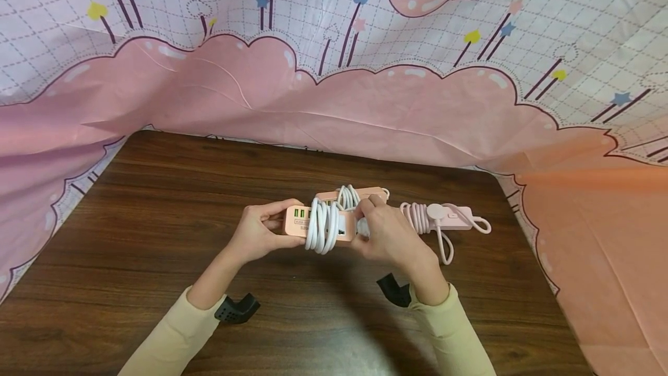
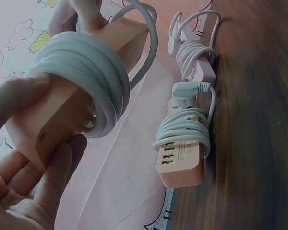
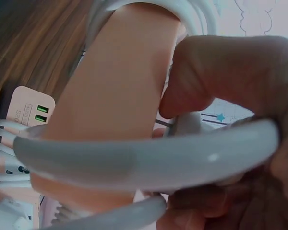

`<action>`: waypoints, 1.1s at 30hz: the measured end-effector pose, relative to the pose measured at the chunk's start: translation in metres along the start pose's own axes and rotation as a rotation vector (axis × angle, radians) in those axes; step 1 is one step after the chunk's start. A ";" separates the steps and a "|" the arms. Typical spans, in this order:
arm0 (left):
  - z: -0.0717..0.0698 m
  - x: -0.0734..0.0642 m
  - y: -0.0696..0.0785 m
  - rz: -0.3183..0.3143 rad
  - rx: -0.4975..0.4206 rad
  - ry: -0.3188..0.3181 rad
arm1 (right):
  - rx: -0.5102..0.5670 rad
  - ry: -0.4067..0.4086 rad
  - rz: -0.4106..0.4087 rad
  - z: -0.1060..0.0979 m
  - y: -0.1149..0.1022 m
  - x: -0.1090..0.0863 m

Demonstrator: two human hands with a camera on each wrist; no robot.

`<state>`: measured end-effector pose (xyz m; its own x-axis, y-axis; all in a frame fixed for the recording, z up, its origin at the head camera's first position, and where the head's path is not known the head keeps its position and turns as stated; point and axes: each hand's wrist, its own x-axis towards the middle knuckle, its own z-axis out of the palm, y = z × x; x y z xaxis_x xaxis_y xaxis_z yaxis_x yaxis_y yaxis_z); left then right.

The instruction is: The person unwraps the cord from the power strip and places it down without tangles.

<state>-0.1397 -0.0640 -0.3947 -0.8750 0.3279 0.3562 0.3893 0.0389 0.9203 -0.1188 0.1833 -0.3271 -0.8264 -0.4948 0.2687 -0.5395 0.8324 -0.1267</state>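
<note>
Head view: the strip is held up off the tabletop between the two hands, its long axis running left to right, almost straight across from one hand to the other. Left hand grips the left end, thumb and fingers parted by the strip's width and set against opposite long edges. Right hand has its fingers curled round the right end; whether it also pinches the plug is hard to tell, since cord hides part of its fingers. White cord is coiled round the strip between the hands, and the right wrist view shows a stretch of it crossing towards the right palm. Neither hand is the nearer to the strip, but the right lies closer to the second strip, just behind, and to the pink strip, off to the right.
</note>
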 end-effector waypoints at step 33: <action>0.000 -0.002 -0.002 0.015 -0.007 0.017 | -0.034 0.086 0.003 0.003 -0.003 -0.004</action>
<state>-0.1384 -0.0652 -0.3970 -0.8738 0.3127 0.3725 0.4005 0.0278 0.9159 -0.1142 0.1816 -0.3307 -0.8102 -0.4704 0.3498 -0.5303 0.8424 -0.0955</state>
